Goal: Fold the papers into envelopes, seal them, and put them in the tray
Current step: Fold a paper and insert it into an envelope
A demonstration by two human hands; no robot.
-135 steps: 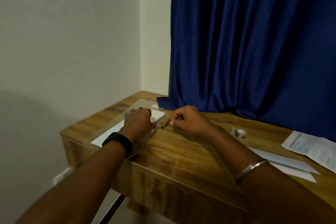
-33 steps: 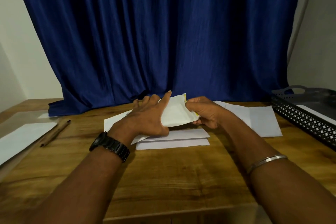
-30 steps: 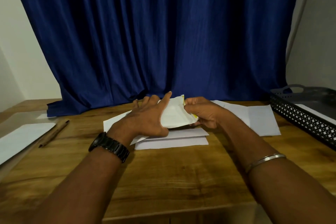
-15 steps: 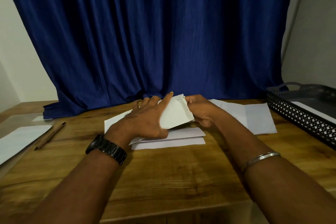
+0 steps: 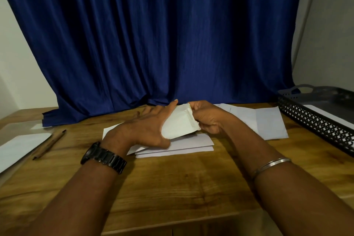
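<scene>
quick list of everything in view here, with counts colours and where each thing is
envelope: one, cream, raised between both hands, mid-table
paper stack: a few sheets, white, flat under the envelope
loose papers: count unclear, white, overlapping, right of the stack
tray: one, dark, perforated wall, far right
sheet in tray: one, white
pencils: seemingly two, brown, left side of table
left sheet: one, white, far left edge
curtain: one, dark blue, behind the table
table: one, wooden
watch: one, black, left wrist
bangle: one, silver, right wrist
left hand: straight fingers against the envelope
right hand: pinches the envelope's right edge
</scene>
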